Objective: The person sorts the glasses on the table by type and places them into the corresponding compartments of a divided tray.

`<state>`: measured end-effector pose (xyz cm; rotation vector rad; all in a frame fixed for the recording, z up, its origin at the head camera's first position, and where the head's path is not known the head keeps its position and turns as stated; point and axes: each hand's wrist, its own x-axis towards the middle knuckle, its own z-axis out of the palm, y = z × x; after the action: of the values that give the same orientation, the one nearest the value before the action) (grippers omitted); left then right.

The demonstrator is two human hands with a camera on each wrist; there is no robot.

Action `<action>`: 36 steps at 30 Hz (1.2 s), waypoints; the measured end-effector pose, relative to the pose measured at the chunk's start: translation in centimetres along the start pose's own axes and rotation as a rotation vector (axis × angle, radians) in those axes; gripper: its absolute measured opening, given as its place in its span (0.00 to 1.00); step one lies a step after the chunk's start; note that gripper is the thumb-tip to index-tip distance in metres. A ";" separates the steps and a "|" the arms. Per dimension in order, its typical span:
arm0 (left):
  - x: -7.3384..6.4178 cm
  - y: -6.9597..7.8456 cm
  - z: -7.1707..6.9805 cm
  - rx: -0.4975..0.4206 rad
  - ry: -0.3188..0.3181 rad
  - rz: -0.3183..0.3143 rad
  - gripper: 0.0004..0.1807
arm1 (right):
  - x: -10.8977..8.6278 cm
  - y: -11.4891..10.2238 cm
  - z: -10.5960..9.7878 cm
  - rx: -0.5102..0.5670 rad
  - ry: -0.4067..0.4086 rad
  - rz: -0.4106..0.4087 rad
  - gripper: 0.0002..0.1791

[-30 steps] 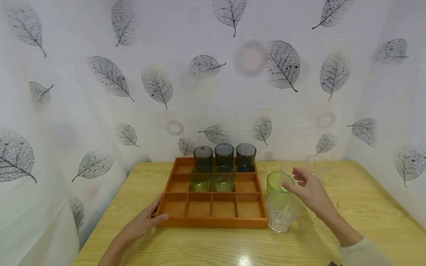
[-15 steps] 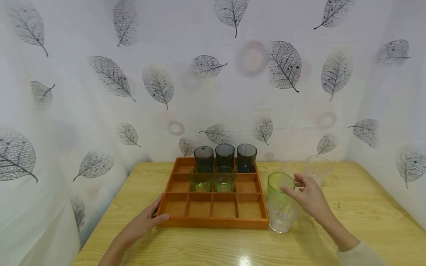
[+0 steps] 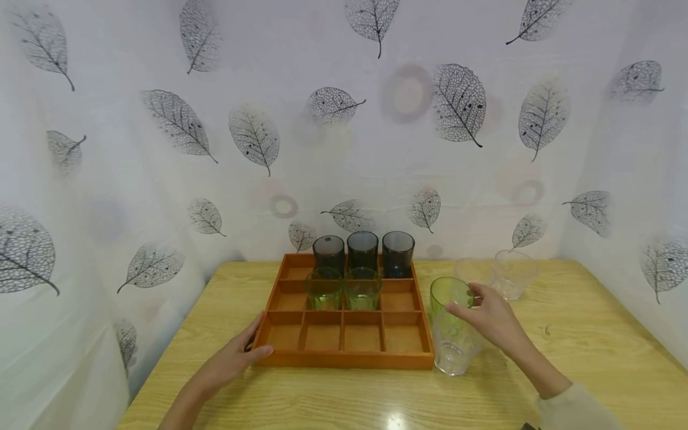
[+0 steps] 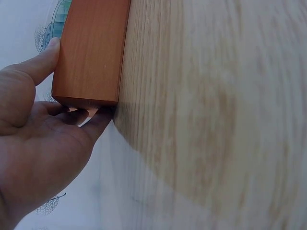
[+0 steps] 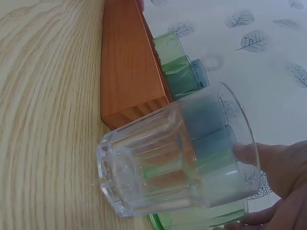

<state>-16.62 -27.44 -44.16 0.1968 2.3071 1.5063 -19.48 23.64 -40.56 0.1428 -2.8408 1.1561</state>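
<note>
1. While the desk [image 3: 301, 400] spanned the lower frame, the divided tray [image 3: 344, 359] sat at lower centre, its compartments presumably keeping five glasses [image 3: 362, 254] apart.
2. At lower left, the left hand [image 3: 233, 361] gripped the tray's corner, half closed, perhaps steadying it.
3. At lower right, the right hand [image 3: 495, 319] curled round the green glass [image 3: 444, 295] near its rim, probably because the clear glass [image 3: 454, 353] stood before it.

Counting from the middle of the tray [image 3: 349, 361], itself smooth, low-sheen wood, we see a glossy wood-grain tabletop [image 3: 290, 400] glaring at five o'clock. The green tumbler [image 3: 442, 298] at three and the clear tumbler [image 3: 450, 358] at four are shiny, transparent, glass or plastic, we can't tell. The smoky tumblers [image 3: 362, 254] at twelve gleam; the backdrop [image 3: 344, 161] behind is matt, lightly creased.
</note>
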 end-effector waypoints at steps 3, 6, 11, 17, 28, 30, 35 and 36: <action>0.0 0.0 0.0 0.004 0.001 0.002 0.47 | 0.2 -0.3 0.1 -0.025 0.002 -0.008 0.51; 0.0 0.1 0.0 0.011 0.001 0.004 0.47 | 0.4 -0.5 0.2 -0.043 0.000 -0.013 0.51; 0.1 0.1 -0.1 0.015 0.000 0.001 0.48 | 0.7 -0.9 0.4 -0.042 -0.014 -0.013 0.52; 0.1 0.0 -0.1 0.008 0.000 -0.003 0.47 | 1.2 -1.3 0.7 -0.028 -0.028 0.016 0.57; 0.0 -0.2 0.0 -0.007 -0.003 -0.014 0.47 | 2.3 -1.2 1.2 0.044 -0.085 0.036 0.59; 0.0 -0.2 0.0 -0.001 -0.001 -0.009 0.47 | 2.3 -1.2 1.1 0.038 -0.081 0.035 0.59; 0.0 -0.1 0.0 0.008 0.002 -0.001 0.47 | 2.3 -1.5 0.7 0.032 -0.061 0.007 0.57; 0.0 -0.1 0.0 0.006 0.002 -0.001 0.47 | 2.3 -1.7 0.6 0.035 -0.054 -0.004 0.56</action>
<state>-16.66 -27.51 -44.28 0.1950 2.3134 1.5000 -21.61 21.85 -39.60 0.1849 -2.8662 1.2203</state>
